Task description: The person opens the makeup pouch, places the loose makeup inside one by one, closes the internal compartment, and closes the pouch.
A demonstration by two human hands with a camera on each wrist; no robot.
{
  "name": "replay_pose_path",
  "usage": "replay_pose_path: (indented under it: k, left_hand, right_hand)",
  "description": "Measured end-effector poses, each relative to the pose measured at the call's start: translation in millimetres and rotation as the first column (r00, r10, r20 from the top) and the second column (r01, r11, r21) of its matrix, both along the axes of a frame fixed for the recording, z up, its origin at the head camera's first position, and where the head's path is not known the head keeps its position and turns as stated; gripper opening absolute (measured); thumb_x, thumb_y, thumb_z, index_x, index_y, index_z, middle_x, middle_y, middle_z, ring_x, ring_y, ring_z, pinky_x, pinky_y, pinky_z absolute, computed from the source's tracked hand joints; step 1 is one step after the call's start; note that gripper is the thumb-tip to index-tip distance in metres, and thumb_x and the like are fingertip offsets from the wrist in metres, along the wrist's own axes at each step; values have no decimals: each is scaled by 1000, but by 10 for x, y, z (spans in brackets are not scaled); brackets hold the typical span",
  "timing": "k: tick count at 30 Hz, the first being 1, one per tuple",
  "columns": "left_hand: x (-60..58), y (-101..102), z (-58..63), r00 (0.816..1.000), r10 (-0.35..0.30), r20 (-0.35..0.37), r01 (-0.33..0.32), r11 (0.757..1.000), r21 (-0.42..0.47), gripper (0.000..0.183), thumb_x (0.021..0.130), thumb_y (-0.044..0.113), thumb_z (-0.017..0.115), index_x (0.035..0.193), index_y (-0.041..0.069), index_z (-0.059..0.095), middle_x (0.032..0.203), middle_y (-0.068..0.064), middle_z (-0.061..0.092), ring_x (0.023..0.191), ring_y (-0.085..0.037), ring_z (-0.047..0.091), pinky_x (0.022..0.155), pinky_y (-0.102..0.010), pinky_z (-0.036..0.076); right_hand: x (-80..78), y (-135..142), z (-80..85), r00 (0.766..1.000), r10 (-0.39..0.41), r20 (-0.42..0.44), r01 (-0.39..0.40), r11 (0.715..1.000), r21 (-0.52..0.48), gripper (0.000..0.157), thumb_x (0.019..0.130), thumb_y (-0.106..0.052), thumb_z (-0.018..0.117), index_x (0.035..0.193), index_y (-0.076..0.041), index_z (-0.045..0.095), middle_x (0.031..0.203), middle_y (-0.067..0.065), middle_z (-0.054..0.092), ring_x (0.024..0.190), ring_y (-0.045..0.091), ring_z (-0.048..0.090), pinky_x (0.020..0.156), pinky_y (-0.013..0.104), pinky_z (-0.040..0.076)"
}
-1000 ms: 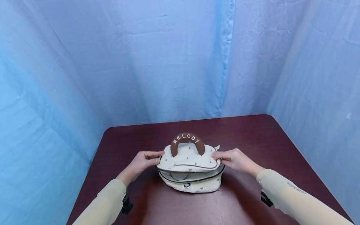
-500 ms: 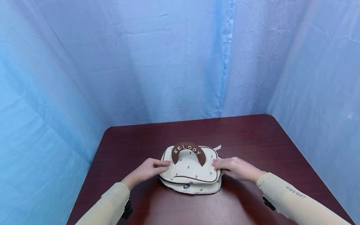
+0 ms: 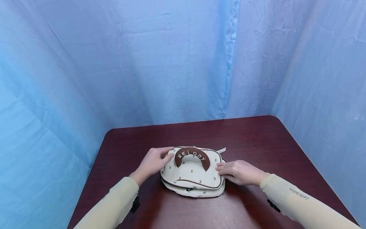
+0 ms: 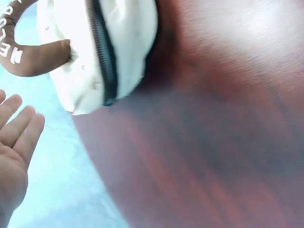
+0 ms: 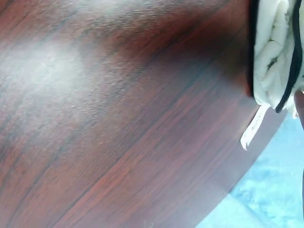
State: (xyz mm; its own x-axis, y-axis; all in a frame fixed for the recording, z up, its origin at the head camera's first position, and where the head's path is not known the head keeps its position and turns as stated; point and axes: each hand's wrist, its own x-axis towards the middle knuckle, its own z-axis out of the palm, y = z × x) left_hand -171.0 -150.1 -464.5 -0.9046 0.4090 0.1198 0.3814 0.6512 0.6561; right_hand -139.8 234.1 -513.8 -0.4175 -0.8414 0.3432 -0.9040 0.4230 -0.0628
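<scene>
A small cream bag [image 3: 191,176] with a tiny bow print, brown piping and a dark zipper [image 4: 102,52] lies on the table, its lid lowered over the base. On top is a padded brown handle [image 3: 192,151] lettered MELODY. My left hand [image 3: 152,162] is at the bag's far left corner, fingers extended and thumb apart; the left wrist view shows its fingers [image 4: 26,130] straight with nothing between them. My right hand [image 3: 238,171] rests its fingertips on the lid's right edge. Most of that hand is out of the right wrist view.
A white tag [image 3: 221,150] sticks out from the bag's far right corner. The dark red wooden table [image 3: 137,140] has rounded far corners. Pale blue curtains [image 3: 177,63] hang behind and on both sides.
The bag's lid has come down from its raised position onto the base, and the handle tilts flatter. My left hand has shifted to the far left corner; my right hand came slightly nearer with the lid.
</scene>
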Motion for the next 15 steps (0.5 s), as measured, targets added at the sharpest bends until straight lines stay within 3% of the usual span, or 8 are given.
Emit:
replay_pose_path:
  k: [3, 5, 7, 9, 12, 15]
  left_hand:
    - [-25, 147, 94, 995, -97, -14, 96, 992, -82, 52, 100, 36, 66, 148, 20, 56, 141, -4, 64, 131, -25, 59, 103, -48, 49]
    - [-42, 262, 137, 987, -159, -10, 156, 978, -139, 59, 100, 40, 65, 153, 21, 49, 157, 0, 47, 150, -24, 36, 114, -52, 40]
    - [-56, 369, 158, 977, -212, -10, 206, 958, -199, 62, 100, 42, 64, 156, 21, 45, 161, 0, 42, 153, -25, 30, 114, -54, 39]
    - [-69, 464, 160, 968, -251, -25, 235, 935, -265, 63, 100, 42, 64, 156, 21, 45, 162, -1, 41, 152, -26, 32, 114, -54, 40]
    - [-90, 569, 154, 959, -278, -55, 246, 911, -331, 60, 100, 40, 66, 153, 19, 49, 157, -2, 48, 144, -25, 47, 108, -51, 47]
    - [-108, 632, 147, 946, -304, -109, 250, 902, -351, 45, 98, 34, 70, 139, 17, 62, 137, -1, 66, 118, -20, 67, 92, -44, 56]
  right_hand:
    - [-43, 2, 52, 998, -62, 30, 64, 995, -78, 27, 82, -3, 78, 107, -13, 77, 115, 1, 76, 108, 17, 73, 84, 34, 59]
    - [-100, 11, 84, 991, -126, 51, 132, 981, -139, 28, 83, -1, 77, 109, -10, 78, 110, 2, 77, 101, 15, 74, 81, 34, 60]
    - [-176, 26, 104, 975, -209, 77, 220, 960, -172, 28, 84, -2, 75, 111, -8, 78, 106, 2, 78, 95, 16, 75, 79, 35, 61]
    - [-260, 49, 114, 945, -299, 133, 319, 933, -165, 27, 87, -3, 75, 114, -7, 77, 105, 3, 78, 92, 17, 76, 78, 38, 61]
    - [-380, 77, 98, 884, -411, 221, 437, 896, -81, 31, 92, -5, 73, 122, -5, 73, 111, 7, 77, 95, 22, 75, 81, 43, 60]
    - [-468, 77, 56, 832, -471, 292, 479, 876, 50, 37, 95, -6, 69, 132, -3, 67, 124, 14, 72, 107, 30, 72, 90, 48, 57]
